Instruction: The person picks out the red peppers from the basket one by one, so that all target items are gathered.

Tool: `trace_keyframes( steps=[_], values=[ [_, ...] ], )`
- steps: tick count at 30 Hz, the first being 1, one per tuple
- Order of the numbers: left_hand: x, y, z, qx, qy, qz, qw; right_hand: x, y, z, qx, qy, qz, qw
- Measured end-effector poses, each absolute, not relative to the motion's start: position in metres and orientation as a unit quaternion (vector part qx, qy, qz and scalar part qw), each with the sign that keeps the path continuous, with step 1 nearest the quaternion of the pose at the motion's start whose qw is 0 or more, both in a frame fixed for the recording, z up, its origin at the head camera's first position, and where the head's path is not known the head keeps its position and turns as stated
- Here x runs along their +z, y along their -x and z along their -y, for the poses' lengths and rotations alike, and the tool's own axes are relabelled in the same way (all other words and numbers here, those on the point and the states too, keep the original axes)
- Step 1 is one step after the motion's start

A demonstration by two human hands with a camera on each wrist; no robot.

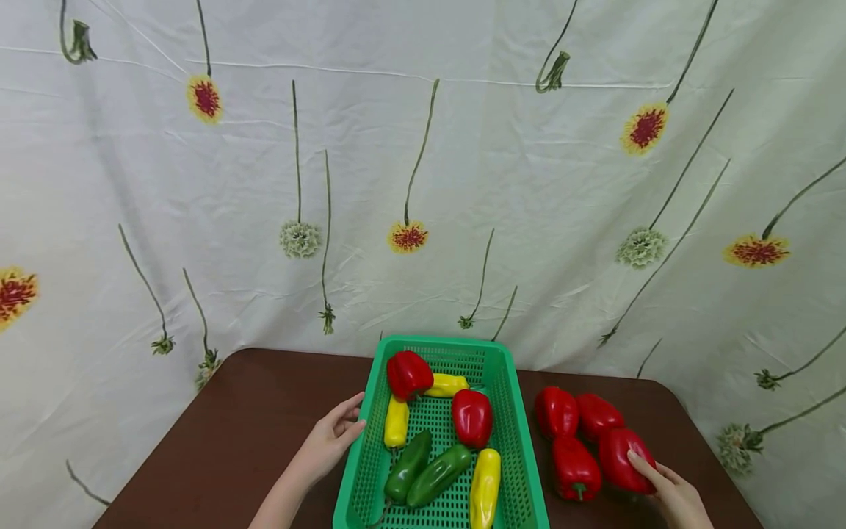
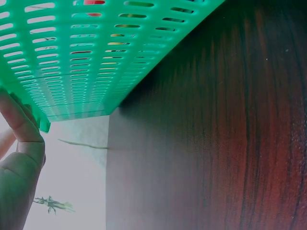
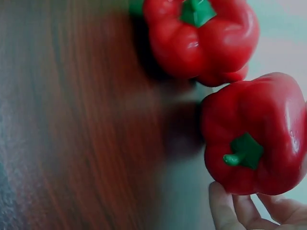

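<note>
My right hand [image 1: 681,496] grips a red bell pepper [image 1: 626,459], thumb on its upper side. In the right wrist view, fingertips press the underside of this pepper [image 3: 254,139], whose green stem shows; whether it touches the table cannot be told. Three more red bell peppers lie close by, one of them at the front [image 1: 575,466]. My left hand [image 1: 330,437] rests with loosely bent fingers against the left rim of a green plastic basket [image 1: 353,470]. In the left wrist view its fingers [image 2: 21,124] touch the rim, partly hidden.
Inside the basket lie a red bell pepper [image 1: 410,375], another red bell pepper [image 1: 472,417], two green peppers [image 1: 439,476] and three yellow peppers [image 1: 485,488]. The dark brown table [image 1: 264,411] ends at a white flowered cloth [image 1: 463,162] hanging behind.
</note>
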State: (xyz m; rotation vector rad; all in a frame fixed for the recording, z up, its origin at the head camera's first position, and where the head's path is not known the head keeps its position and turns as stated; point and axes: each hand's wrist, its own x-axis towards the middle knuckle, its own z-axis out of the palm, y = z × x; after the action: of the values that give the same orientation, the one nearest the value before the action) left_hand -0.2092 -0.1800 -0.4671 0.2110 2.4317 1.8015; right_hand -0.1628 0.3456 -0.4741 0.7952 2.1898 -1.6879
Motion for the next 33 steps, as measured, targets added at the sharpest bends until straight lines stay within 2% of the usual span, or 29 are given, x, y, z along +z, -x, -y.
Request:
trace_keyframes(
  steps=[12, 33],
  values=[
    [-0.467, 0.209, 0.179, 0.594, -0.070, -0.800, 0.053, -0.486, 0.165, -0.348, -0.555, -0.265, -0.769, 0.177],
    [-0.468, 0.209, 0.180, 0.594, -0.078, -0.799, 0.056, -0.487, 0.168, -0.348, -0.504, -0.248, -0.808, 0.176]
  ],
)
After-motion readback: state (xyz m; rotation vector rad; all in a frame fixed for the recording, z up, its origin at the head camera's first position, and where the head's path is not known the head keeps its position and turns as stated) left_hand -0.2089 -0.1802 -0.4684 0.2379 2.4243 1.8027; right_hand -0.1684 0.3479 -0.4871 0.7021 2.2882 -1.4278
